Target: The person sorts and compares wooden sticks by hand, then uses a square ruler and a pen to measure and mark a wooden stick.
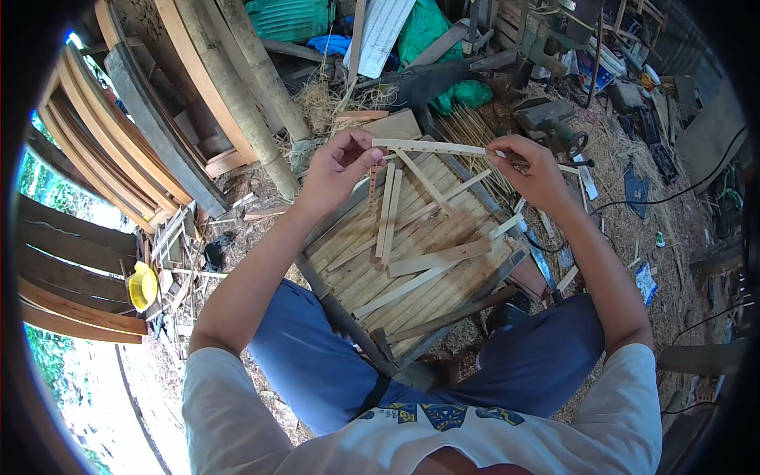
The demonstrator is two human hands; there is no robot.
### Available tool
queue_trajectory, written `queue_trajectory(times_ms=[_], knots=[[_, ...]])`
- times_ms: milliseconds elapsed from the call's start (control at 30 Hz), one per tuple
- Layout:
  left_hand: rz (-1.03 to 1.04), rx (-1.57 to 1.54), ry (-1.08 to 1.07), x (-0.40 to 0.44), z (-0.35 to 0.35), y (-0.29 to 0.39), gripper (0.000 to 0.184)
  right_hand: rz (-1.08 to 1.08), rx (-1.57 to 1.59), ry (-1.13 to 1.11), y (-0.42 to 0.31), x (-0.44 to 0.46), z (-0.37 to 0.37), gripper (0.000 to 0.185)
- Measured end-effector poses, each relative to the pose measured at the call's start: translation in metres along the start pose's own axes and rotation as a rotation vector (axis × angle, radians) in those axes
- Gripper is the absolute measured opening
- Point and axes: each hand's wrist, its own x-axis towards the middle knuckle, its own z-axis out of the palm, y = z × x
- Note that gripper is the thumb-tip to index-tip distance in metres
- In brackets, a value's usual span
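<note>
A pale wooden strip (431,147) with a row of small holes stretches between my two hands above the far edge of the slatted wooden table (336,237). My left hand (344,170) pinches its left end between thumb and fingers. At the right end, my right hand (529,170) grips it with bent fingers. Below the strip, a narrow piece with holes (372,188) points down near my left hand. Several loose pale strips lie on the table, among them a wider flat piece (439,258) and a pair of upright-lying strips (388,214).
Long curved timbers (111,134) lean at the left, near a yellow bowl (143,286). Green sheeting (427,36) and thin sticks (479,150) are beyond the table. A machine with a handwheel (576,142) stands at the right. A black cable (673,198) crosses the littered ground.
</note>
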Motion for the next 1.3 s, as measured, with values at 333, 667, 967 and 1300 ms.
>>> queue_trajectory(times_ms=[333,667,967,1300], knots=[[0.045,0.02,0.011,0.001,-0.001,-0.006,0.012,-0.003,-0.003,0.005,-0.002,0.0,-0.001,0.019],[0.062,0.112,0.061,0.001,-0.01,-0.012,0.015,-0.017,-0.046,-0.01,-0.006,0.002,-0.002,0.021],[0.015,0.141,0.08,-0.003,-0.012,-0.004,0.019,-0.053,-0.009,0.003,-0.004,0.005,0.001,0.021],[0.035,0.152,0.078,-0.003,-0.014,-0.003,0.02,-0.053,-0.058,0.002,-0.01,0.005,0.001,0.02]])
